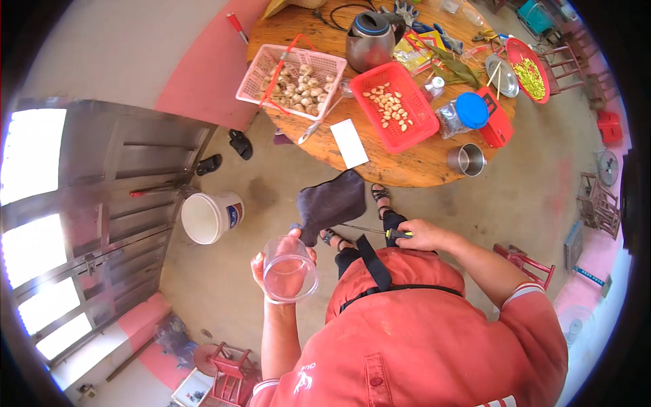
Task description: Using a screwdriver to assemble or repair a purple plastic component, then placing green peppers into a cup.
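My left hand (258, 270) is closed around a clear plastic jar (290, 271), its round opening facing up toward me. A dark grey cloth (333, 201) spreads out beyond the jar, one narrow end reaching my left fingers; whether they pinch it is hard to tell. My right hand (422, 235) rests by my right hip, fingers wrapped around the black-and-yellow handle of a screwdriver (399, 234). Its long thin shaft points left toward the cloth, and the tip is hidden at the cloth's edge.
Ahead stands a round wooden table (319, 146) with a pink basket of garlic (305, 88), a red basket of peeled cloves (393, 108), an electric kettle (371, 44), a blue-lidded jar (464, 115) and a metal cup (468, 160). A white bucket (207, 218) sits on the floor at left.
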Demonstrator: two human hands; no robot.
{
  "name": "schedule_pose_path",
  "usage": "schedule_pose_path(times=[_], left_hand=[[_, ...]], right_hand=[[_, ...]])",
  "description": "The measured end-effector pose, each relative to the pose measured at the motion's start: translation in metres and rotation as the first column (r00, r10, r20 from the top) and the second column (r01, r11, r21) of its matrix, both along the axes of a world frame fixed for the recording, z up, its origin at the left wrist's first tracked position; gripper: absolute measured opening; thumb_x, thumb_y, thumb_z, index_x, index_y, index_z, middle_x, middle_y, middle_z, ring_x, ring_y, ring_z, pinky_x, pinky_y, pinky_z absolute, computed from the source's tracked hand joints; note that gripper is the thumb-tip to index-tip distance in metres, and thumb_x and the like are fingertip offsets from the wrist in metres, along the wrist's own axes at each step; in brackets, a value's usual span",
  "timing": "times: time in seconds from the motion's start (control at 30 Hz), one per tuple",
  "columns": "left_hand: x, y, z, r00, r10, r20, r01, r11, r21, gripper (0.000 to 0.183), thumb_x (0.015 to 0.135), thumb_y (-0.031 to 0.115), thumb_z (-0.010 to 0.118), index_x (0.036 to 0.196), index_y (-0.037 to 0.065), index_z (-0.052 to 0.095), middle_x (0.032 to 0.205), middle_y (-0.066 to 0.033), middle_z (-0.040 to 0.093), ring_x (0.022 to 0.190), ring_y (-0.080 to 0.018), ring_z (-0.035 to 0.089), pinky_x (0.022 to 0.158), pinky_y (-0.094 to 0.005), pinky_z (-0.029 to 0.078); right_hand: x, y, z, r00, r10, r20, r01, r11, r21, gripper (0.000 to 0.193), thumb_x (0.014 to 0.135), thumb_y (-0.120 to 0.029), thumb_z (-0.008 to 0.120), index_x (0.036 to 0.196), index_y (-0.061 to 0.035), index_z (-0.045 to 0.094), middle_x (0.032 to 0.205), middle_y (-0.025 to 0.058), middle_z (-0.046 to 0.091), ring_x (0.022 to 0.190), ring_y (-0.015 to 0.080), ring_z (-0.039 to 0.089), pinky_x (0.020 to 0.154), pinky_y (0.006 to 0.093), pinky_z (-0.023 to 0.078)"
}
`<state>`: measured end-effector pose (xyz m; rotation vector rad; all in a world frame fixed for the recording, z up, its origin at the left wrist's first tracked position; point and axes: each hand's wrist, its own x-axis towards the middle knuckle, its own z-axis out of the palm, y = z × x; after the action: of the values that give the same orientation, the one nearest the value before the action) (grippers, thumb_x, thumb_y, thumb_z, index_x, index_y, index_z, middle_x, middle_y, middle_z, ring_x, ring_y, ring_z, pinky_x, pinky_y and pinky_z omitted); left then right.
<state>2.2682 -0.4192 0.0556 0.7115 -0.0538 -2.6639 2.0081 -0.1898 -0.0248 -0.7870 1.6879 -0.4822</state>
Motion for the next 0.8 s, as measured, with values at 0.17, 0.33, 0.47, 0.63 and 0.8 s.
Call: schedule_pose_path(times=[0.17,0.33,0.47,0.63,0.8], left_hand=[[0.035,-0.019,0.022,0.812,0.002,0.584,0.330,0.823,-0.463,0.066,0.085,0.053,0.045,0.131,0.005,0.048,0.137,-0.0019,0.048,0.115,-0.0201,0.046,0.099,-0.0378,0.030],[0.065,-0.026,0.049,0.997,-0.066,-0.025,0.055,0.947,-0.317,0.078,0.080,0.058,0.049,0.136,0.004,0.041,0.124,-0.0024,0.056,0.103,-0.0310,0.049,0.094,-0.0389,0.034],[0.092,-0.021,0.061,0.980,-0.040,-0.196,-0.007,0.972,-0.235,0.082,0.078,0.061,0.048,0.135,0.003,0.042,0.123,-0.0049,0.055,0.101,-0.0326,0.048,0.091,-0.0398,0.037],[0.114,-0.001,0.070,0.985,0.171,0.037,-0.159,0.965,-0.206,0.079,0.079,0.056,0.050,0.134,0.000,0.042,0.125,-0.0082,0.054,0.100,-0.0328,0.050,0.087,-0.0401,0.040],[0.131,-0.024,0.077,0.901,0.345,0.264,-0.215,0.882,-0.420,0.076,0.082,0.050,0.050,0.139,0.001,0.035,0.134,-0.0132,0.047,0.115,-0.0367,0.049,0.099,-0.0440,0.039]], right_hand=[[0.015,-0.042,0.031,0.967,0.014,0.255,-0.043,0.993,0.110,0.034,0.079,-0.032,0.061,0.095,-0.0019,0.064,0.069,0.0082,0.061,0.060,0.0161,0.058,0.055,0.0306,0.046],[0.048,-0.074,0.011,0.930,0.038,0.366,-0.070,0.995,0.074,0.029,0.084,-0.028,0.061,0.097,-0.0023,0.062,0.064,0.0014,0.059,0.047,0.0088,0.051,0.042,0.0238,0.041],[0.086,-0.117,0.010,0.868,0.023,0.496,-0.034,0.999,0.014,0.024,0.087,-0.027,0.060,0.095,-0.0048,0.061,0.062,0.0001,0.057,0.047,0.0073,0.050,0.041,0.0231,0.040],[0.112,-0.143,0.032,0.715,-0.070,0.696,0.221,0.967,-0.130,0.020,0.089,-0.022,0.056,0.095,-0.0036,0.058,0.064,-0.0007,0.053,0.046,0.0059,0.046,0.041,0.0219,0.037],[0.084,-0.150,0.097,0.897,0.048,0.439,0.120,0.930,-0.347,0.022,0.087,-0.023,0.056,0.093,-0.0026,0.060,0.067,0.0019,0.055,0.054,0.0075,0.050,0.051,0.0225,0.041]])
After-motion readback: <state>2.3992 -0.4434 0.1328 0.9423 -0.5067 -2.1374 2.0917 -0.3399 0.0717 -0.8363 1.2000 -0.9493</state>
